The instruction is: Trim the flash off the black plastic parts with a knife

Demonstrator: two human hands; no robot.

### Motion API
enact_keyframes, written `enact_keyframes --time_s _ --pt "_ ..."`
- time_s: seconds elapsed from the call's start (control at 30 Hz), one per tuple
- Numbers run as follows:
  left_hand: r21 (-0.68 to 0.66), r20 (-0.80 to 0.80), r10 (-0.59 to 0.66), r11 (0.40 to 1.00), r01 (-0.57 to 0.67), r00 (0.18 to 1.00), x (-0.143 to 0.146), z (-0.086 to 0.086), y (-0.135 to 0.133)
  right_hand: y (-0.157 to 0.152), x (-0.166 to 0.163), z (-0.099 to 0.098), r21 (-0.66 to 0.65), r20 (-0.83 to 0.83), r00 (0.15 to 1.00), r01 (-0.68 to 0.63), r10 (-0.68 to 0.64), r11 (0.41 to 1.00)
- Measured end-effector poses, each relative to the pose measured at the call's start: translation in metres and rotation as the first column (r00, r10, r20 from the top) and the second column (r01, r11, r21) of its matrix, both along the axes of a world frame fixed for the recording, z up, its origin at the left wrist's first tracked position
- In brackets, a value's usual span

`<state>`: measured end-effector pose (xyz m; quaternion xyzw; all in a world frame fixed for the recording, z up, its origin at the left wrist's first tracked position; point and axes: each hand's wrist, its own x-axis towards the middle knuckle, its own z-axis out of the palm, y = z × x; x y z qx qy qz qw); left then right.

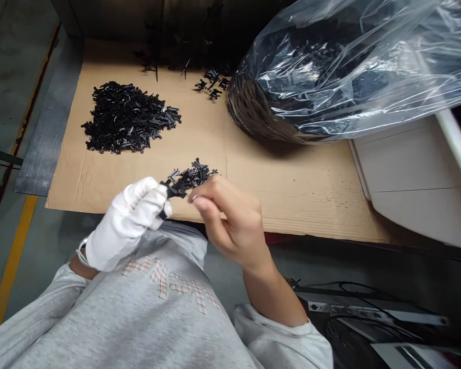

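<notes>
Obs., head cam, 1 frame.

Progress (judged from layout only): one sizeable pile of black parts point(126, 118) sits upper left of frame on the cardboard sheet point(292, 179). A small cluster point(197, 171) lies at centre, just above the hands. A few loose parts point(211, 84) at top centre. The clear plastic bag point(349, 66), upper right, looks bulging w/ more of the same. So approx. a minor share is laid out and the bulk appears to remain bagged. Can't tell which heap is handled stock and which is not.

Grip: L hand point(126, 225), white glove, fingers closed tight on one black part point(175, 190), pinched at its L end. The part sticks out to the right of the glove. R hand point(230, 220), bare, fingers curled, tips at the part's R end. Contact looks likely, but whether it actually pinches: can't tell, thumb side is hidden.

Part position: mid-frame, between both hands, lifted off the sheet near its lower edge, just below the small cluster.
</notes>
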<state>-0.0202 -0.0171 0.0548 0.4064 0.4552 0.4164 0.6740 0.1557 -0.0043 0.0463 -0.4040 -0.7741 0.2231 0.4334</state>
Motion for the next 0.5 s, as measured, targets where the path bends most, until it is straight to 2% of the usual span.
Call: enact_keyframes --time_s 0.1,0.17,0.2,0.23,0.3,0.4,0.5 --pt "0.076 -0.094 -0.02 0.997 0.027 0.995 0.001 -0.008 0.009 0.009 0.009 -0.003 -0.055 -0.052 0.982 0.181 -0.184 0.982" --pt "0.202 -0.327 -0.018 0.975 0.089 0.945 0.004 -0.026 0.02 0.018 0.016 -0.008 -0.143 -0.036 0.969 0.239 -0.246 0.96" --pt "0.27 -0.512 -0.027 0.944 0.191 0.859 0.006 -0.038 0.027 0.023 0.019 -0.01 -0.189 0.0 0.97 0.24 -0.244 0.952" --pt "0.298 -0.682 -0.018 0.906 0.3 0.731 0.009 -0.051 0.034 0.029 0.02 -0.013 -0.227 0.052 0.973 0.231 -0.225 0.946" --pt "0.24 -0.881 0.003 0.864 0.443 0.472 0.014 -0.075 0.045 0.045 0.016 -0.021 -0.284 0.189 0.971 0.198 -0.148 0.938" --pt "0.175 -0.974 0.078 0.853 0.492 0.212 0.023 -0.093 0.054 0.076 -0.009 -0.034 -0.346 0.371 0.929 0.131 0.007 0.929" --pt "0.162 -0.987 0.144 0.88 0.447 0.073 0.027 -0.089 0.054 0.108 -0.044 -0.049 -0.442 0.448 0.892 0.164 0.058 0.882"
